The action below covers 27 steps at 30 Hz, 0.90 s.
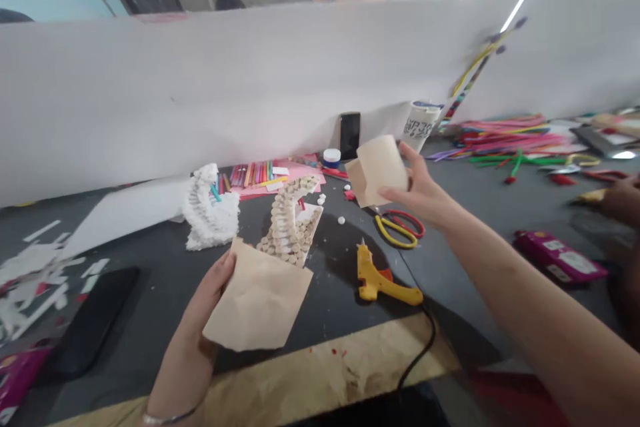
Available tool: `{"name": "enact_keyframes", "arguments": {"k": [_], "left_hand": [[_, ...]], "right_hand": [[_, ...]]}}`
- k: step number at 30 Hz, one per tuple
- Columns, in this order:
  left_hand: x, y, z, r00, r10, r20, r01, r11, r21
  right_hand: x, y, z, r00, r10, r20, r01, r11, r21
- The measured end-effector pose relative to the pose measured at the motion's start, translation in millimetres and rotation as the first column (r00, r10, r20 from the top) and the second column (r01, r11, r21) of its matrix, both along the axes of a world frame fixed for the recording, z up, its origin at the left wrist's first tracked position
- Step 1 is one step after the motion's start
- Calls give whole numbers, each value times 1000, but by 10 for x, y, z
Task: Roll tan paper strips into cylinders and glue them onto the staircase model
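Left hand [213, 290]: most fingers concealed behind the tan paper sheet [257, 303]. Right hand [425, 190]: fingers other than thumb and forefinger obscured by the curled tan paper [384, 167]. Co-worker's hand [624, 199]: blurred, cut off at right edge; yellowish item [591, 197] beside it unidentifiable. Lettering on white cup [421, 125]: illegible. Purple pack [23, 373] and white strips [30, 290]: truncated by left edge. Black cord [423, 350]: lower end lost in dark area.
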State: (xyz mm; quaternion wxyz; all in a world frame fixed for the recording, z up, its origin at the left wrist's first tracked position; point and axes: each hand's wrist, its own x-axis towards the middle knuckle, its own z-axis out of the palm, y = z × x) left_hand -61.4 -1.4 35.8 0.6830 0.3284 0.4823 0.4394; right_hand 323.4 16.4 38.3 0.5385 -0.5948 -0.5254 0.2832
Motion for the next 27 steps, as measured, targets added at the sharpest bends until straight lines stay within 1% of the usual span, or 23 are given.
{"name": "enact_keyframes", "arguments": {"k": [2, 3, 4, 6, 7, 8, 10, 12, 15, 18, 20, 22, 23, 24, 25, 26, 27], "left_hand": [[6, 21, -65, 1000, -17, 20, 19, 996, -92], [9, 32, -90, 999, -33, 30, 37, 991, -131], [10, 42, -112, 998, -52, 44, 58, 986, -157], [7, 58, -147, 993, -91, 75, 103, 981, -165], [5, 64, -161, 989, -114, 90, 127, 980, -156], [4, 67, -170, 986, -132, 103, 146, 979, -141], [0, 69, -177, 980, -158, 124, 172, 978, -115], [-11, 71, -176, 973, -178, 144, 195, 975, -107], [-59, 87, -204, 968, -183, 170, 205, 971, -120], [-134, 125, -295, 968, -140, 207, 173, 973, -152], [-173, 150, -370, 968, -111, 225, 149, 976, -160], [-179, 155, -424, 964, -133, 230, 171, 973, -157], [-165, 145, -434, 959, -162, 231, 199, 968, -150], [-139, 124, -429, 951, -202, 234, 238, 962, -134], [-103, 93, -409, 941, -246, 235, 276, 955, -105], [-60, 54, -372, 930, -284, 234, 306, 950, -60], [-13, 11, -320, 909, -349, 229, 360, 933, -9]], "right_hand": [[109, 403, -56, 983, 35, 182, -30, 999, -29], [132, 581, -81, 957, 27, 288, -20, 999, -27], [136, 740, -103, 910, 9, 414, 4, 1000, -29], [98, 998, -141, 777, -16, 629, 55, 998, -43], [67, 1097, -157, 718, -15, 695, 71, 996, -52], [34, 1176, -172, 677, -4, 736, 75, 995, -64], [-25, 1276, -201, 636, 26, 771, 64, 994, -86], [-63, 1308, -238, 596, 47, 802, 67, 992, -108], [-81, 1281, -310, 553, 88, 829, 83, 984, -159], [-76, 1235, -349, 528, 126, 840, 97, 974, -206], [-86, 1176, -304, 519, 104, 848, 143, 968, -207], [-147, 1029, -185, 528, 45, 848, 156, 976, -149], [-210, 905, -103, 547, 18, 837, 117, 988, -98], [-302, 746, -15, 592, 15, 806, 27, 999, -38], [-422, 557, 72, 644, 94, 759, -116, 993, -25], [-568, 350, 150, 684, 220, 695, -261, 964, -49], [-735, 140, 215, 688, 379, 618, -420, 903, -87]]}}
